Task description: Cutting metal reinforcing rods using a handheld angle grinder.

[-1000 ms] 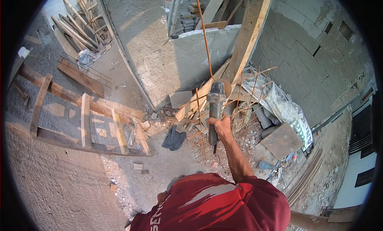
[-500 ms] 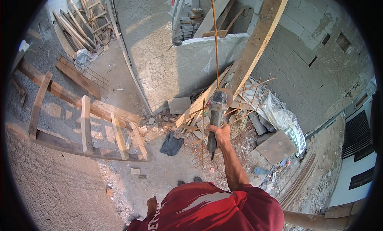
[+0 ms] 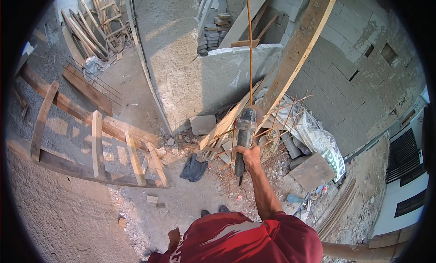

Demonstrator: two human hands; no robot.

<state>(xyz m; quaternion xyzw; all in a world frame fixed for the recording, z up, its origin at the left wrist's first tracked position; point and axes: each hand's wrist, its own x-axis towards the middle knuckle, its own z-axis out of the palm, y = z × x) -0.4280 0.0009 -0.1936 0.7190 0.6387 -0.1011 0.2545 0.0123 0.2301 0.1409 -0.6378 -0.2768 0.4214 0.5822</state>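
Observation:
My right hand (image 3: 249, 157) is closed around an angle grinder (image 3: 245, 135), held upright in the view with its head and disc (image 3: 257, 114) at the far end. A long rusty rod (image 3: 250, 49) runs down to the grinder's head; whether the disc touches it I cannot tell. A cord hangs from the handle. A wide timber board (image 3: 301, 45) slants behind the disc, above rusty wire mesh (image 3: 272, 126). My left hand (image 3: 174, 236) hangs low beside my red shirt, fingers curled; whatever it may hold is hidden.
A wooden ladder-like frame (image 3: 96, 145) lies across the left. Planks, broken blocks, a slab (image 3: 311, 170), plastic sheeting (image 3: 318, 135) and a dark bag (image 3: 194, 167) litter the ground. Rendered walls (image 3: 168, 81) stand ahead and right. My shoes (image 3: 213, 210) show below.
The view has shifted slightly; the grinder, still in my right hand, sits a little lower in it. My left hand and my shoes have come further into view.

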